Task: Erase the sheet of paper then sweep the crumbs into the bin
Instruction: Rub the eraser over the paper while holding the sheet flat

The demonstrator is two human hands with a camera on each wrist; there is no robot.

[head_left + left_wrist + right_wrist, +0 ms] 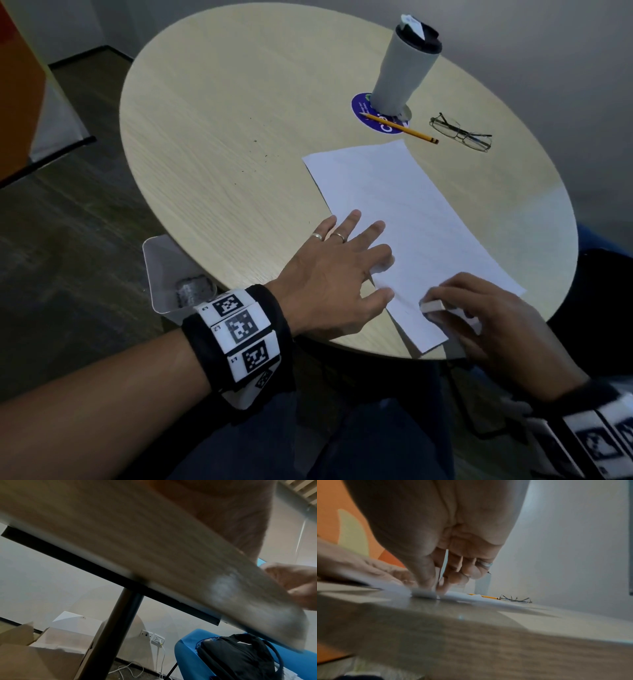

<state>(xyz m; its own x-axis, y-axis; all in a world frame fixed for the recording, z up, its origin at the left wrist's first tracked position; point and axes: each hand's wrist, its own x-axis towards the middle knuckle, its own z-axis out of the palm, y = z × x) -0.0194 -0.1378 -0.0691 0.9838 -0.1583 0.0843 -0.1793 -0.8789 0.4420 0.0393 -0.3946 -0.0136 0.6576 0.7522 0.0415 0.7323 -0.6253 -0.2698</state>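
A white sheet of paper [411, 219] lies on the round wooden table [222, 102], slanting from the middle to the near edge. My left hand [342, 263] presses flat on the sheet's left edge with its fingers spread. At the sheet's near end my right hand [486, 308] grips a white eraser [433, 306] and holds it down on the paper. In the right wrist view the eraser [423, 594] sits on the paper [467, 597] under my fingertips [441, 588]. A few dark crumbs [260, 149] dot the table left of the sheet. A clear plastic bin [161, 260] hangs off the table's near-left edge.
A grey lidded cup [400, 65] stands on a blue coaster [363, 113] at the back right. Beside it lie a yellow pencil [400, 128] and folded glasses [460, 132]. Below the table are a black backpack [240, 658] on a blue seat and cardboard boxes [34, 660].
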